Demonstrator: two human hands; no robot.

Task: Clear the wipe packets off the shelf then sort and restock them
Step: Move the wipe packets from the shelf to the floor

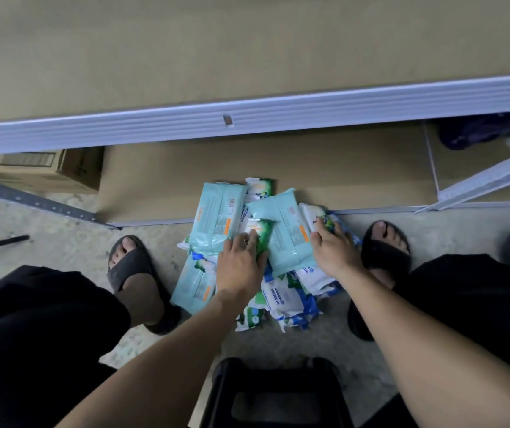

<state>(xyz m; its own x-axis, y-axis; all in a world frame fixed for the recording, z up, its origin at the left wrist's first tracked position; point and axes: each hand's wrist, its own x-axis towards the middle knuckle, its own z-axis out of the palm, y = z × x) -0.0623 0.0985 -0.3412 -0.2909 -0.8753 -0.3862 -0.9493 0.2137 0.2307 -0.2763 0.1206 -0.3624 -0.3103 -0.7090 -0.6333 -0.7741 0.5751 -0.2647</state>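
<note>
Packets (278,273) lie heaped on the floor (62,251) between your feet, which puts the whole pile within reach of both hands without leaning. That looks like why they were dropped here and not spread out.

Your left hand (241,264) lies over a green packet (261,231) at the top of the heap. The fingers run along it and the thumb sits on its near left side, but the blur hides whether they have closed round it or only press it flat. Just beyond those fingertips, to their left, a teal packet (219,217) lies label side up.

Your right hand (334,251) is bent over a white packet (317,217) at the heap's right edge. The fingers hook over its far side and the thumb is set against the near side, so it is pinched and ready to lift. A second teal packet (287,239) sits between your two hands, touching both picks.

Taking one kind in each hand seems to be the sorting step. Beyond both hands the lower shelf (278,168) shows bare board, and the upper shelf (247,57) above it is bare too, so restocking looks not yet begun. The packets are soft and slick and overlap, so a neighbour may drag along when one is lifted.
</note>
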